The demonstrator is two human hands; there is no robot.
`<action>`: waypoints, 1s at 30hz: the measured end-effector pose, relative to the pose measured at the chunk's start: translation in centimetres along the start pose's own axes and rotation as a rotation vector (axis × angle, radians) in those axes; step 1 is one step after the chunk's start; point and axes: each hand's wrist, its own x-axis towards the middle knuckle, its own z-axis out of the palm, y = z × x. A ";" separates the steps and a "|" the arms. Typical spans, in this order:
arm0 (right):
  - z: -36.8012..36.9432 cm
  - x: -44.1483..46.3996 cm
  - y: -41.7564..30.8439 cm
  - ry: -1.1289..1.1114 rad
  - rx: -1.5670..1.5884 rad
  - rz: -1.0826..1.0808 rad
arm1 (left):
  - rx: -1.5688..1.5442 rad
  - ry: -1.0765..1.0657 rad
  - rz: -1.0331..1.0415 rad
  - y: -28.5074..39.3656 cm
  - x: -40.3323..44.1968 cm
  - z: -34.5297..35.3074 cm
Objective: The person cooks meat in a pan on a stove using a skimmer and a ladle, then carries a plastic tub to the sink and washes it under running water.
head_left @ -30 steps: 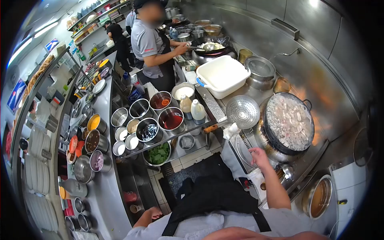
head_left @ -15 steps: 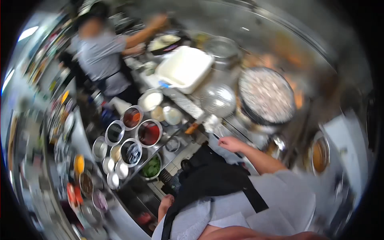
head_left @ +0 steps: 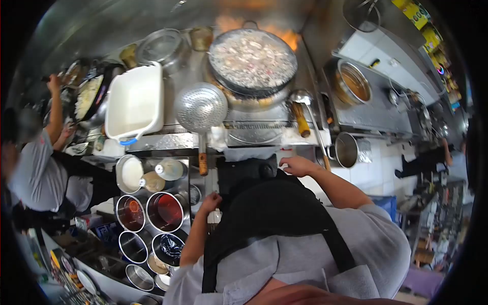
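Note:
My left hand [head_left: 211, 203] hangs beside my black apron [head_left: 264, 211], its fingers curled in with nothing seen in them. My right hand [head_left: 297, 166] is in front of the stove's edge, fingers loosely bent and apart, holding nothing visible. Closest to that hand is a long-handled ladle [head_left: 315, 122] lying over the stove front. A perforated strainer [head_left: 201, 108] rests to the left, its wooden handle sticking out toward me. Behind them a big wok [head_left: 253, 60], full of pale bubbling food, sits over flames.
A white tub [head_left: 134, 104] stands left of the strainer. Pots of red sauce [head_left: 166, 211] and other containers crowd the lower left. A pot of brown liquid [head_left: 354, 82] is at right, with an empty metal pot [head_left: 346, 150] below. A co-worker [head_left: 38, 173] works at far left.
My view has swung round, bringing the wok to top centre and the right-hand counter into sight. My right hand is now nearer my apron. The co-worker appears farther left.

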 end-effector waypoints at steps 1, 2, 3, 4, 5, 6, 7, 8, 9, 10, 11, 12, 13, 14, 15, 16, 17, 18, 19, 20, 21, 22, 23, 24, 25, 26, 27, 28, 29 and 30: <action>0.0 -2.4 -0.2 0.022 0.063 0.157 | 0.050 -0.051 0.059 -1.4 3.5 0.3; 0.0 -4.7 -0.4 0.055 0.124 0.315 | 0.142 -0.102 0.120 -4.8 8.4 0.6; 0.3 -6.8 -0.5 0.040 0.177 0.466 | 0.096 -0.045 0.002 -2.5 9.0 1.2; 0.9 -8.9 -0.5 0.066 0.191 0.554 | 0.055 0.016 -0.114 0.3 10.0 1.7; 1.6 -11.0 -0.7 0.088 0.207 0.639 | 0.002 0.038 -0.143 2.0 11.6 2.0; 3.0 -12.9 -0.3 0.129 0.310 0.710 | -0.050 0.060 -0.179 3.4 13.2 2.1; 5.0 -14.9 0.4 0.139 0.329 0.742 | -0.152 0.116 -0.176 4.2 15.1 2.1; 7.1 -16.7 1.1 0.158 0.325 0.744 | -0.258 0.180 -0.177 4.8 16.7 2.4; 7.8 -17.7 0.6 0.176 0.309 0.736 | -0.250 0.165 -0.177 6.2 17.4 3.1; 8.4 -18.7 -0.4 0.152 0.472 0.908 | -0.372 0.171 -0.241 8.3 18.5 3.9; 9.2 -19.8 -0.6 0.099 0.435 0.870 | -0.501 0.183 -0.300 10.5 19.0 4.3; 10.6 -20.7 -0.8 0.077 0.544 0.947 | -0.537 -0.102 -0.318 12.1 18.1 4.3; 13.1 -21.8 -0.1 0.156 0.515 0.848 | -0.460 -0.113 -0.331 12.7 18.3 6.1; 16.8 -23.3 2.1 0.237 0.482 0.743 | -0.469 -0.158 -0.311 12.6 19.0 7.2; 23.1 -25.3 7.3 0.304 0.287 0.488 | -0.476 -0.205 -0.289 12.2 19.3 8.0; 22.1 -26.0 6.4 0.178 0.438 0.638 | -0.447 -0.205 -0.272 12.2 18.1 8.2; 21.8 -27.4 6.7 0.181 0.428 0.622 | -0.415 -0.207 -0.263 12.0 16.3 8.3; 21.7 -28.8 7.2 0.126 0.632 0.806 | -0.294 -0.216 -0.277 11.5 14.7 8.1; 22.1 -29.7 8.1 0.062 0.839 0.985 | -0.172 -0.219 -0.296 10.8 13.2 7.6; 22.8 -30.9 9.4 0.053 0.838 0.961 | -0.148 -0.211 -0.345 10.0 11.5 7.2; 23.8 -32.7 11.7 0.142 0.920 1.030 | -0.125 -0.201 -0.398 8.8 9.7 6.8; 24.4 -34.1 14.0 0.229 1.004 1.096 | -0.089 -0.192 -0.425 6.4 8.3 6.5; 24.7 -35.2 15.8 0.210 1.010 1.067 | -0.052 -0.181 -0.456 3.9 6.8 6.7; 24.9 -36.2 17.3 0.298 0.992 1.083 | -0.034 -0.191 -0.485 2.8 4.3 7.3; 25.3 -36.8 18.5 0.386 0.976 1.101 | -0.017 -0.204 -0.518 1.7 1.9 8.3; 25.9 -37.0 19.7 0.365 0.988 1.082 | -0.017 -0.206 -0.567 0.7 -0.5 9.7; 26.6 -37.4 21.0 0.361 1.012 1.084 | -0.019 -0.214 -0.618 -0.5 -2.7 11.4; 27.3 -37.9 21.9 0.358 1.035 1.088 | 0.073 -0.180 -0.671 -1.6 -4.6 13.5; 28.1 -38.0 22.7 0.344 1.044 1.071 | 0.072 -0.160 -0.681 -2.8 -5.8 15.2; 28.8 -37.5 23.2 0.296 1.016 1.067 | 0.176 -0.128 -0.544 -5.0 -6.0 16.5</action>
